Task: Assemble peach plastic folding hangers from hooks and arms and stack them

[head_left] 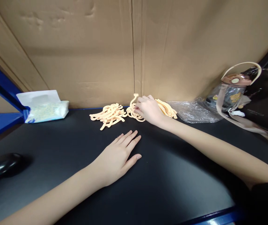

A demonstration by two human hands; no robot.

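My left hand (117,156) lies palm down on the black table (166,184), fingers stretched out and nothing in them. Just beyond it is a loose pile of cream-coloured strips (111,114). My right hand (148,109) is further back, its fingers closed on a cream strip (134,99) whose end stands up above the fingertips. Curled strips (136,117) lie under and beside those fingers. Partly behind the right hand, a neater bundle of similar strips (168,108) rests against the cardboard.
Cardboard (89,56) stands along the back. A tissue pack (47,109) is at the back left, a black object (5,164) at the left edge. Clear plastic (194,111), a strapped bottle (232,92) and a dark bag (265,103) lie to the right.
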